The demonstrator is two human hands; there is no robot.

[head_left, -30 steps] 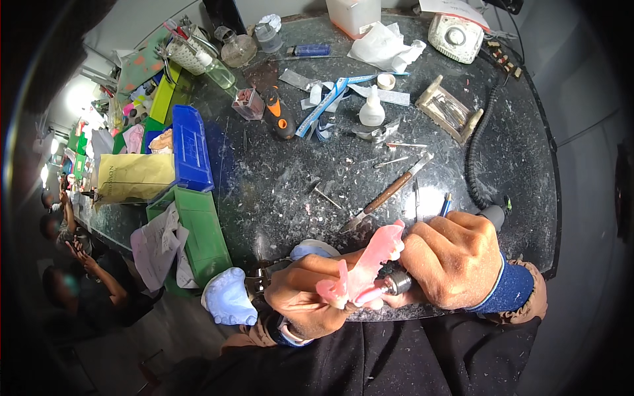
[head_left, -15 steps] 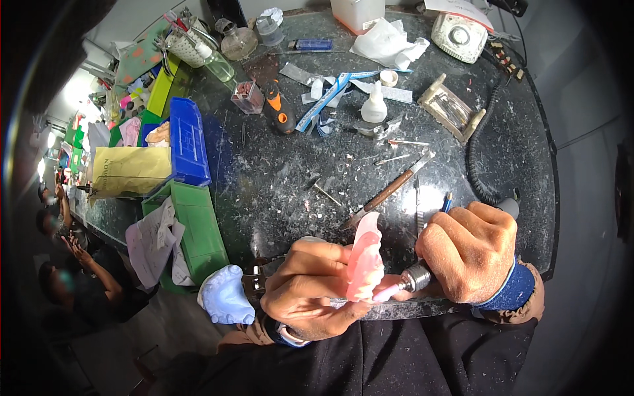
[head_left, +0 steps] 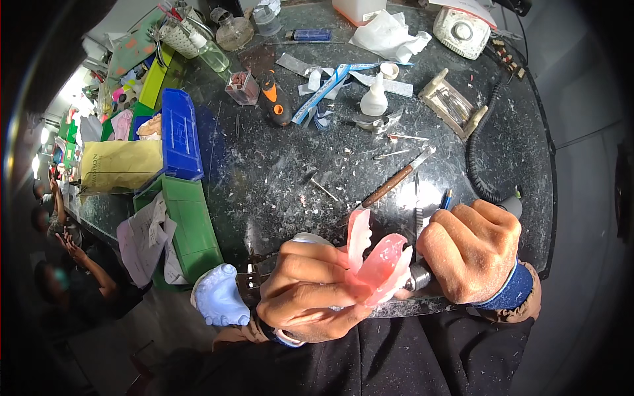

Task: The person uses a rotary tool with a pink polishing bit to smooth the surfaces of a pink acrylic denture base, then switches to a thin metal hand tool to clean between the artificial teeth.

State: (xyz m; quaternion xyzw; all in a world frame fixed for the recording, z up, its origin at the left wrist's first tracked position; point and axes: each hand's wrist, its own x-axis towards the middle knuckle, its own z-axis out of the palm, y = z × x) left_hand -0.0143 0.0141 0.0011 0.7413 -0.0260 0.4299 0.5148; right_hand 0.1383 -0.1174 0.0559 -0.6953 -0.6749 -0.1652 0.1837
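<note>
Pinched in the fingers of my left hand (head_left: pixel 307 290) is a pink denture (head_left: pixel 380 270), tilted so its smooth, curved inner side shows. My right hand (head_left: pixel 472 254) is wrapped round a rotary handpiece (head_left: pixel 417 276) with a dark metal collar. The handpiece's head meets the denture's right edge; its bit is hidden behind the denture. A light-blue dental cast (head_left: pixel 221 297) lies left of my left wrist, near the bench edge. Beyond my hands lies a wooden-handled knife (head_left: pixel 393 183), with a small metal bur (head_left: pixel 323 189) to its left.
A green bin (head_left: pixel 191 231) with papers and a blue bin (head_left: pixel 183 135) stand at left. Farther back are a white dropper bottle (head_left: pixel 374 99), a blue-and-white strip (head_left: pixel 323 92) and a tool rest (head_left: pixel 452 105). A coiled cable (head_left: pixel 474 158) runs down the right. Other people sit far left.
My left hand has turned the denture, so its inner side now faces up and toward me. The pink bit seen before is now hidden behind it. My right hand stays nearly in place.
</note>
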